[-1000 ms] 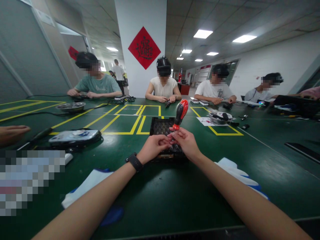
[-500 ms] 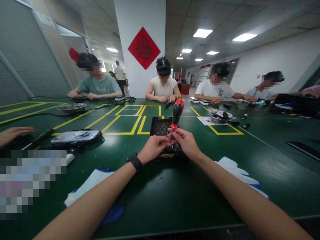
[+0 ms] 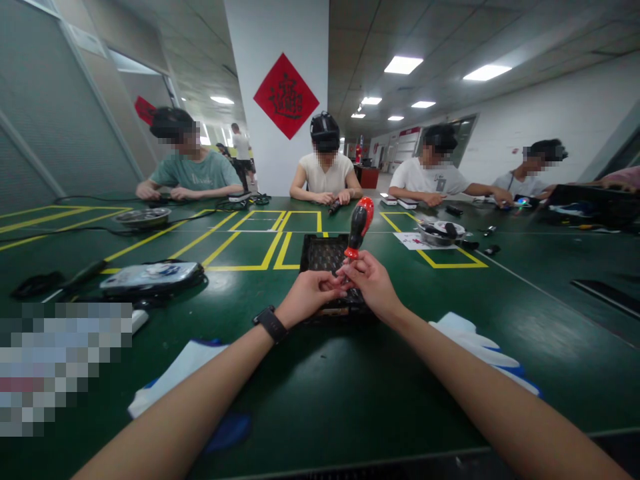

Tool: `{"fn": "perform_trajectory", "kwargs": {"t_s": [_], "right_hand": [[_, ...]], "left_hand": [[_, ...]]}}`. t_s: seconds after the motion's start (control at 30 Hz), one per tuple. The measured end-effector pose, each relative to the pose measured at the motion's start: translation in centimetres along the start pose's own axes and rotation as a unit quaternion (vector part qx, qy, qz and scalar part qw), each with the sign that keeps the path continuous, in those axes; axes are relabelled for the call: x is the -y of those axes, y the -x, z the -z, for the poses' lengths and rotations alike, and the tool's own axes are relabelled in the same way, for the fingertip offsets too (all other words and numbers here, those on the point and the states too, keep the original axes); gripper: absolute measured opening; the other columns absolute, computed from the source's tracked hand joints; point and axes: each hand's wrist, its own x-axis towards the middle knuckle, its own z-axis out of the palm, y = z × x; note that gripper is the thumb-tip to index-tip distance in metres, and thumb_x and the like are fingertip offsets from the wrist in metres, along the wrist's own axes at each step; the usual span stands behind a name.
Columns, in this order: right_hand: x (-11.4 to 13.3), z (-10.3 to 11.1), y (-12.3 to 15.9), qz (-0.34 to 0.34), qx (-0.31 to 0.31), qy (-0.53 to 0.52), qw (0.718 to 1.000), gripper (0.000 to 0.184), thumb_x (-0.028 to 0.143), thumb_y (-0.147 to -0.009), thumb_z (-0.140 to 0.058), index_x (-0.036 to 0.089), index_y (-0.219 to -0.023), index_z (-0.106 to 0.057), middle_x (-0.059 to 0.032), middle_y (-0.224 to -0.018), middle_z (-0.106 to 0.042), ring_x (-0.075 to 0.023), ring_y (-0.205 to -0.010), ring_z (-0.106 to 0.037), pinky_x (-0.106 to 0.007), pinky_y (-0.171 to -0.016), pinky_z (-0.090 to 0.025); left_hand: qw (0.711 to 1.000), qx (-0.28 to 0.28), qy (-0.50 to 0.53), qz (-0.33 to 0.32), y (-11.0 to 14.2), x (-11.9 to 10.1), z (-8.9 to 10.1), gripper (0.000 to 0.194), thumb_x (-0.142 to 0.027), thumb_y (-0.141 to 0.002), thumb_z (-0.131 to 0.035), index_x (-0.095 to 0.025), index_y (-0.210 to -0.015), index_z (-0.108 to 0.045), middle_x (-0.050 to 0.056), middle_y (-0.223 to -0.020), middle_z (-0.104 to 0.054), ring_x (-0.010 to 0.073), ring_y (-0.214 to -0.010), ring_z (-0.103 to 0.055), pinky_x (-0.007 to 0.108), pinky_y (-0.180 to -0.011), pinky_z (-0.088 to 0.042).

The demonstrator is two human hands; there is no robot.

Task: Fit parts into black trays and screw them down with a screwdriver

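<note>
My right hand [image 3: 373,285] is closed around the shaft of a screwdriver [image 3: 359,230], just below its red and black handle. The handle points up and leans to the right. My left hand [image 3: 307,295], with a black watch on its wrist, pinches close to the screwdriver's lower end. Its fingertips meet those of my right hand, and whatever they hold is too small to make out. Both hands are over a black plastic tray [image 3: 324,252] with a patterned floor, and they cover its near right part.
White and blue gloves [image 3: 175,373] lie left, and another glove [image 3: 475,347] right. A metal bowl [image 3: 443,233] with items stands at right, another bowl [image 3: 143,218] far left. A plastic-wrapped pack [image 3: 153,275] lies left. Several people sit across the green table [image 3: 320,413].
The screwdriver handle has tilted further to the right, and my right fingers have shifted slightly with it. Another person's hand at the left edge has gone out of view.
</note>
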Motion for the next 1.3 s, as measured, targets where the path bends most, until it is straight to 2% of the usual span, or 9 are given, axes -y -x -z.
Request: {"fn": "perform_trajectory", "kwargs": {"t_s": [0.17,0.33,0.43,0.57,0.73,0.87,0.97,1.17,1.3], "right_hand": [[0.22,-0.13,0.07,0.007,0.016,-0.004,1.0,0.025,0.037,-0.08,-0.054,0.019,-0.096,-0.05,-0.0029,-0.083,-0.064,-0.0126,-0.071,-0.063,-0.026,-0.061,-0.053],[-0.03,0.18,-0.09,-0.002,0.029,-0.008,1.0,0.038,0.034,-0.077,-0.058,0.019,-0.112,-0.053,-0.0052,-0.089,-0.065,-0.0147,-0.077,-0.063,-0.029,-0.066,-0.054],[-0.23,0.27,-0.16,-0.01,0.005,-0.013,1.0,0.037,0.032,-0.073,-0.063,0.017,-0.107,-0.056,-0.005,-0.086,-0.066,-0.0149,-0.076,-0.063,-0.029,-0.067,-0.053],[-0.35,0.18,-0.19,-0.007,-0.014,-0.02,1.0,0.035,0.029,-0.069,-0.067,0.016,-0.1,-0.056,-0.0021,-0.079,-0.065,-0.0135,-0.071,-0.064,-0.025,-0.061,-0.053],[-0.43,0.17,-0.27,0.004,0.005,-0.024,1.0,0.028,0.028,-0.071,-0.067,0.018,-0.094,-0.055,0.0007,-0.075,-0.062,-0.0124,-0.067,-0.062,-0.025,-0.059,-0.053],[-0.52,0.41,-0.25,-0.003,0.037,-0.036,0.999,0.027,0.033,-0.079,-0.057,0.017,-0.101,-0.056,-0.0033,-0.082,-0.063,-0.0131,-0.072,-0.061,-0.028,-0.062,-0.054],[-0.6,0.6,-0.22,-0.006,0.045,-0.044,0.998,0.031,0.034,-0.079,-0.056,0.017,-0.105,-0.057,-0.0042,-0.083,-0.063,-0.014,-0.075,-0.061,-0.031,-0.066,-0.054],[-0.36,0.52,-0.19,-0.011,-0.006,-0.031,0.999,0.034,0.032,-0.074,-0.063,0.016,-0.104,-0.059,-0.0043,-0.08,-0.066,-0.0125,-0.069,-0.062,-0.025,-0.06,-0.052],[-0.13,0.3,-0.18,-0.021,-0.017,-0.035,0.999,0.033,0.03,-0.071,-0.066,0.016,-0.1,-0.061,-0.0035,-0.078,-0.066,-0.0125,-0.067,-0.063,-0.024,-0.059,-0.052]], "left_hand": [[0.999,-0.006,-0.026,-0.02,0.12,-0.21,0.23,0.031,-0.039,-0.073,-0.059,-0.01,-0.079,-0.067,0.001,-0.068,-0.065,0.0116,-0.061,-0.054,0.02,-0.058,-0.04],[0.999,0.017,-0.014,-0.033,0.12,-0.25,0.34,0.028,-0.033,-0.078,-0.055,-0.011,-0.087,-0.069,0.004,-0.077,-0.068,0.0149,-0.069,-0.059,0.023,-0.064,-0.043],[1.0,0.009,0.005,-0.02,0.1,-0.14,0.25,0.031,-0.036,-0.077,-0.056,-0.011,-0.091,-0.068,0.005,-0.081,-0.069,0.0154,-0.07,-0.061,0.023,-0.063,-0.045],[1.0,-0.018,-0.023,-0.005,0.08,-0.23,0.12,0.029,-0.038,-0.071,-0.062,-0.011,-0.082,-0.067,0.005,-0.074,-0.069,0.0136,-0.063,-0.059,0.021,-0.058,-0.043],[0.999,-0.011,-0.045,-0.027,0.12,-0.6,0.22,0.026,-0.036,-0.073,-0.061,-0.013,-0.082,-0.069,0.004,-0.079,-0.07,0.0143,-0.069,-0.06,0.023,-0.065,-0.044],[0.996,-0.003,-0.071,-0.056,0.15,-0.59,0.38,0.027,-0.033,-0.079,-0.055,-0.014,-0.092,-0.069,0.003,-0.087,-0.07,0.0161,-0.076,-0.061,0.024,-0.071,-0.044],[0.995,0.003,-0.074,-0.062,0.13,-0.53,0.41,0.028,-0.031,-0.08,-0.053,-0.015,-0.096,-0.069,0.003,-0.091,-0.07,0.0165,-0.079,-0.061,0.024,-0.073,-0.043],[0.997,-0.012,-0.062,-0.045,0.03,-0.53,0.31,0.024,-0.034,-0.075,-0.06,-0.013,-0.084,-0.068,0.003,-0.081,-0.07,0.0144,-0.071,-0.06,0.023,-0.069,-0.044],[0.997,-0.009,-0.061,-0.041,0.0,-0.37,0.27,0.024,-0.035,-0.073,-0.062,-0.013,-0.079,-0.068,0.003,-0.077,-0.069,0.0133,-0.067,-0.059,0.023,-0.068,-0.044]]}}
